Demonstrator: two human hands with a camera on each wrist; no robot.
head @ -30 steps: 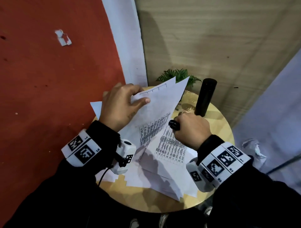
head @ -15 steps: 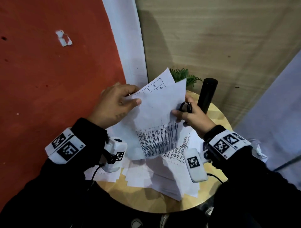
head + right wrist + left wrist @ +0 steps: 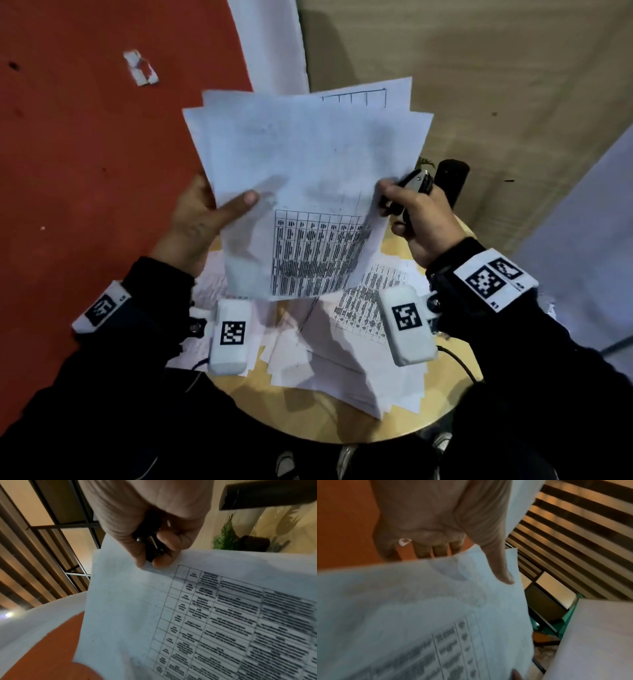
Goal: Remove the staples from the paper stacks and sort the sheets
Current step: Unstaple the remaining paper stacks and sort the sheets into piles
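Observation:
A stack of printed sheets (image 3: 301, 178) is held up above the round table, its table-print side facing me. My left hand (image 3: 219, 212) grips its left edge, thumb (image 3: 501, 572) on the front and fingers behind the stack (image 3: 402, 615). My right hand (image 3: 397, 205) is curled round a black staple remover (image 3: 411, 185) and pinches the right edge of the same stack with thumb and fingertip. In the right wrist view the staple remover (image 3: 152, 543) sits in the right hand (image 3: 154, 563) just above the stack's edge (image 3: 188, 615). No staple is visible.
Several loose sheets (image 3: 342, 342) lie spread over the small round wooden table (image 3: 342, 431). A black cylinder (image 3: 452, 181) stands at its far right edge next to a small green plant (image 3: 224, 536). A red wall is to the left and a wooden panel behind.
The stack has come up off the table and spread flat toward me. My right hand left the sheets on the table, rose with the staple remover and took the stack's right edge.

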